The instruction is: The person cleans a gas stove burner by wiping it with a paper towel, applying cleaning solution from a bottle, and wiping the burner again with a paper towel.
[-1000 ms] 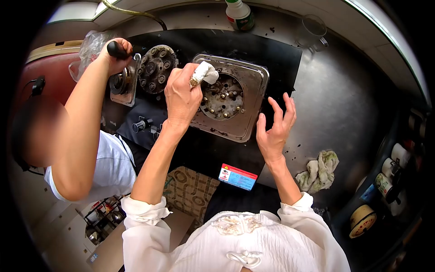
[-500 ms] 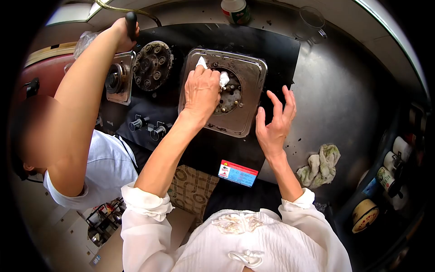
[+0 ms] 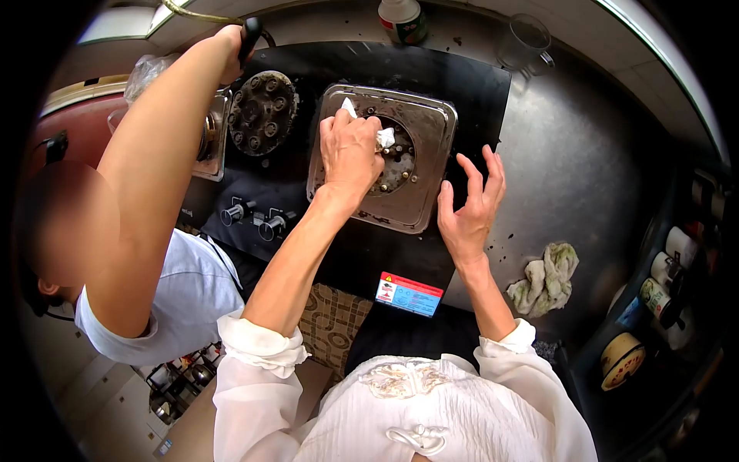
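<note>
My left hand [image 3: 350,154] is closed on a crumpled white tissue [image 3: 386,138], whose ends stick out on both sides of the fingers. It presses over the left part of the round burner opening in a square metal drip tray [image 3: 392,217], stained brown. Small metal studs and a dirty burner base [image 3: 396,165] show inside the opening. To the right of the tray, my right hand [image 3: 471,212] is held with its fingers apart and curved, nothing in it, above the edge of the black cooktop [image 3: 481,81].
At left, a co-worker's arm [image 3: 154,169] reaches over the stove, the hand around a black handle [image 3: 250,38]. A round burner part [image 3: 264,113], control knobs [image 3: 272,227], a bottle [image 3: 402,19], a glass mug [image 3: 527,42] and a dirty rag [image 3: 545,281] lie around.
My left hand has shifted very slightly to the right with the tissue, much as the stove has in view. The co-worker's hand and black handle have moved right. My right hand keeps its pose.
</note>
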Demonstrator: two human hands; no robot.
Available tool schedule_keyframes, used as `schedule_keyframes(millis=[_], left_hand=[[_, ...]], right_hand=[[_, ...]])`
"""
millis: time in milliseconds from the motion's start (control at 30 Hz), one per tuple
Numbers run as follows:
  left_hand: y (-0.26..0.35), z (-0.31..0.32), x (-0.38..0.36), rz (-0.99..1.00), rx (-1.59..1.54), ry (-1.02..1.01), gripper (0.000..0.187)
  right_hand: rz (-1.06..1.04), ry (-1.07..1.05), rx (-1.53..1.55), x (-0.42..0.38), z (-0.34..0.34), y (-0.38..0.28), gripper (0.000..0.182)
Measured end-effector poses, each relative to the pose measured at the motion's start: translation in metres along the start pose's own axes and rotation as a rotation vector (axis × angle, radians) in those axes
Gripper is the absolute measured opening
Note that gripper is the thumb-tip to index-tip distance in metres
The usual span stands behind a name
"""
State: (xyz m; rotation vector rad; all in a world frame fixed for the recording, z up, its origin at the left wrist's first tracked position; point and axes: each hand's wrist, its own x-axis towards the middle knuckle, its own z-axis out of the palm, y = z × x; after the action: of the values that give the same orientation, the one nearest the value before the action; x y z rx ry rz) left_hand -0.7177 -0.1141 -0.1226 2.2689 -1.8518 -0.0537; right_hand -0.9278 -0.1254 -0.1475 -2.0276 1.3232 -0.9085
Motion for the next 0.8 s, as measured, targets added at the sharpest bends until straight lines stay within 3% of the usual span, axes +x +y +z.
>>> schedule_keyframes(millis=[233,333,400,433,467,533,667,800], left_hand=[[-0.004,-0.012,0.004,-0.02,-0.027,-0.121,0.028],[-0.014,-0.021,0.006,-0.083,-0.193,-0.097,0.017],[-0.009,-0.036,-0.003,-0.42,-0.409,-0.015,0.02],[-0.011,-0.04,-0.006,-0.438,-0.447,0.083,0.018],[-0.011,-0.044,-0.012,-0.584,-0.863,0.114,0.014],[-0.011,-0.051,-0.017,-0.739,-1.092,0.237,0.013],[-0.011,-0.045,-0.02,-0.703,-0.94,0.215,0.012],[0.002,-0.041,-0.01,-0.418,-0.411,0.2,0.014]], right_hand=[[0.001,0.004,-0.013,-0.001,0.0,0.001,0.047],[0.01,0.012,0.006,0.001,0.0,0.001,0.047],[0.027,0.002,0.018,-0.001,0.0,0.001,0.047],[0.037,0.005,0.016,-0.001,0.0,0.002,0.047],[0.033,0.008,0.019,-0.001,0.0,0.002,0.047],[0.025,0.006,0.029,-0.002,0.002,0.002,0.046],[0.022,0.01,0.026,-0.002,0.002,0.002,0.047],[0.011,0.015,0.012,-0.003,0.003,0.003,0.047]])
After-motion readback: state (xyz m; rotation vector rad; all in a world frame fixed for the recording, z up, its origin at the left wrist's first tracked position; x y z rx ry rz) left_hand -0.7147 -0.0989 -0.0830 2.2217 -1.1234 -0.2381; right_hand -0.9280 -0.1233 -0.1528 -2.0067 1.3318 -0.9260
